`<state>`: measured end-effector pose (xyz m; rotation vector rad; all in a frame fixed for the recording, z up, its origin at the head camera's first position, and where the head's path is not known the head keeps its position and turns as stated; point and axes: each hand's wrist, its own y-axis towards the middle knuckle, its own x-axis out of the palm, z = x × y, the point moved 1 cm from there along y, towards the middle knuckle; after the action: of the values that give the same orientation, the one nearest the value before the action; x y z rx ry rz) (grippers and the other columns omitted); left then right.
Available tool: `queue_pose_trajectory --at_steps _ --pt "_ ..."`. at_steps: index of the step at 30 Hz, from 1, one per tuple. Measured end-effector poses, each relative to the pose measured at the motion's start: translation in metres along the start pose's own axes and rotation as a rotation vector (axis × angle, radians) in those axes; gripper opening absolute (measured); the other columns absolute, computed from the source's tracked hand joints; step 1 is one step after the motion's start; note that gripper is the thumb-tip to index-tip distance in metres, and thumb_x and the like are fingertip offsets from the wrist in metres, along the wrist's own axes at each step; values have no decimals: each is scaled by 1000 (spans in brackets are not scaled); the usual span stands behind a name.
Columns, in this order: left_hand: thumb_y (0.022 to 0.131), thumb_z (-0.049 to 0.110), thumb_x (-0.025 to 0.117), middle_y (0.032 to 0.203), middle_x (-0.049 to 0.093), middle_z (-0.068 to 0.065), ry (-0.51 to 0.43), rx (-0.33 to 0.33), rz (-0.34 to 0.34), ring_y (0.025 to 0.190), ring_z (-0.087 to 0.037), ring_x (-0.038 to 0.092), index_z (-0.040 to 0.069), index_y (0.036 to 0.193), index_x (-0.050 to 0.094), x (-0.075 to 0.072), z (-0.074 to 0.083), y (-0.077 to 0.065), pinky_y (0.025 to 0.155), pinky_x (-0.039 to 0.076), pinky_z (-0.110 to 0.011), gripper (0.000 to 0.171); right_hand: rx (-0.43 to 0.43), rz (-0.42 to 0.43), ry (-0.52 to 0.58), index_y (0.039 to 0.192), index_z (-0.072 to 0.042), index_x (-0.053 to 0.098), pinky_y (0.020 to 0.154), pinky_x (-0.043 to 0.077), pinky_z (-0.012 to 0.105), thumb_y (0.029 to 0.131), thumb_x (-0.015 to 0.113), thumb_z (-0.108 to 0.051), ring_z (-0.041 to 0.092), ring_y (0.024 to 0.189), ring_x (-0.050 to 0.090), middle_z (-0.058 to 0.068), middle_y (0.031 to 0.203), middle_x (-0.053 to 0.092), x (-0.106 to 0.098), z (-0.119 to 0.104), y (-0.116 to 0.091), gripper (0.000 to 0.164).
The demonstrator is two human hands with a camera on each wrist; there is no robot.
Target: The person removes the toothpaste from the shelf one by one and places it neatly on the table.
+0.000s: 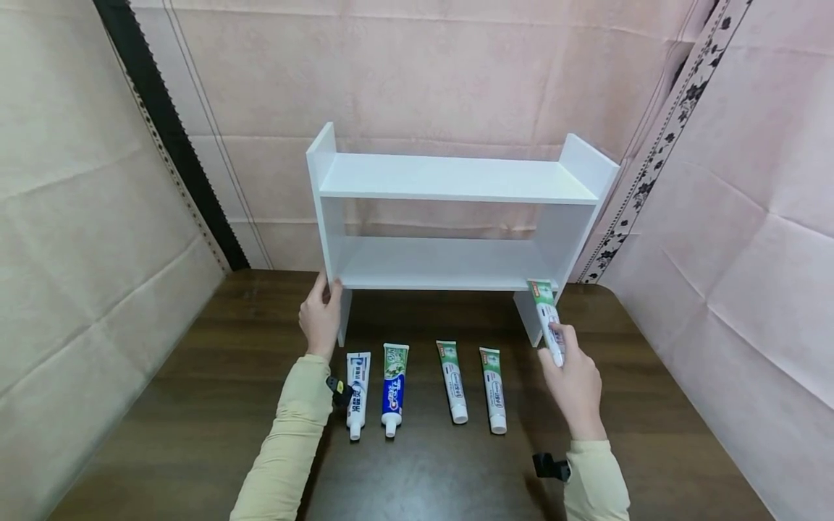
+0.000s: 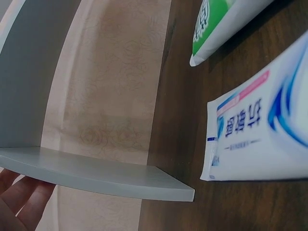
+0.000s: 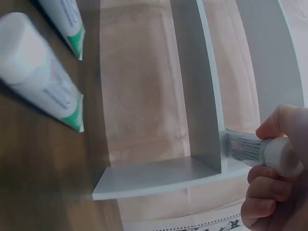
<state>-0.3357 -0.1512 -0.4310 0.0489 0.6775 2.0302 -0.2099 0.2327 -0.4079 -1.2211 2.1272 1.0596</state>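
Note:
A white two-tier shelf (image 1: 456, 264) stands on the table. My left hand (image 1: 320, 318) touches the outer face of its left side panel (image 2: 96, 175), fingers (image 2: 33, 202) fairly straight against it. In my right hand (image 1: 576, 380) is a green-and-white toothpaste tube (image 1: 546, 318), held between thumb and fingers near its cap (image 3: 281, 156). The tube's flat end overlaps the right front corner of the lower board. Lying in front of the shelf are a white-and-blue toothpaste tube (image 1: 357, 391), a green-and-blue one (image 1: 394, 383) and two green-and-white ones, left (image 1: 452, 380) and right (image 1: 494, 391).
The dark wooden table (image 1: 430, 477) carries everything. Pale cloth hangs behind the shelf (image 1: 443, 79) and on both sides, with a black strip (image 1: 176, 145) at left and a flower-patterned border (image 1: 664, 145) at right. A dark strap mount sits on each wrist.

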Motion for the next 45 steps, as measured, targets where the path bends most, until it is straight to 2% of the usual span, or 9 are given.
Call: queue_pose_trajectory --at_steps 4,7,16,20,25,29,33,37,45 --pt "99 42 50 132 63 -10 -1 1 0 108 -33 68 32 143 48 1 0 1 89 52 -53 46 4 30 -6 132 -17 51 47 32 31 89 54 -16 26 56 51 28 91 67 -4 8 -15 42" --pt "99 42 51 131 64 -10 -3 3 5 108 -32 68 32 143 49 1 0 2 89 52 -52 45 17 21 -4 130 -17 53 47 31 31 90 53 -16 24 52 48 26 89 67 -2 15 -24 40" --pt "99 40 51 130 64 -12 1 5 13 108 -33 68 30 141 51 -2 0 0 90 53 -52 44 85 -187 -104 130 -17 53 48 32 32 93 48 -22 21 52 46 14 73 63 7 39 -42 38" --pt "99 41 51 131 64 -12 3 8 7 108 -33 68 31 142 50 -4 -1 -1 90 53 -52 44 67 -242 -168 127 -15 55 46 33 34 92 51 -23 23 55 50 19 79 66 9 46 -46 37" --pt "99 41 51 130 64 -12 1 5 8 108 -33 68 30 142 51 -5 -2 -1 90 52 -53 44 57 -282 -193 130 -14 53 46 38 39 90 56 -26 29 58 58 29 93 67 10 53 -49 42" --pt "98 41 52 129 64 -12 7 -1 8 108 -32 68 31 142 51 -6 -1 0 91 52 -53 44 46 -368 -221 135 -9 49 48 41 42 91 59 -28 32 64 61 34 100 65 11 57 -49 49" --pt "98 40 52 128 66 -10 17 5 22 106 -31 69 33 141 51 -7 -2 1 90 51 -52 43 19 -467 -257 135 -6 50 53 43 41 90 62 -30 28 69 60 31 100 66 10 60 -47 53" --pt "98 37 52 125 67 -10 14 12 38 103 -31 70 33 140 52 -6 -3 1 88 52 -52 42 -11 -526 -274 136 -8 52 54 43 40 91 63 -29 24 69 60 25 98 68 8 63 -47 51" --pt "99 37 52 126 67 -12 27 18 27 103 -33 70 29 140 52 -7 -5 1 84 53 -53 42 -9 -573 -267 140 -15 51 53 40 38 93 60 -27 23 69 59 26 103 67 7 67 -52 49"
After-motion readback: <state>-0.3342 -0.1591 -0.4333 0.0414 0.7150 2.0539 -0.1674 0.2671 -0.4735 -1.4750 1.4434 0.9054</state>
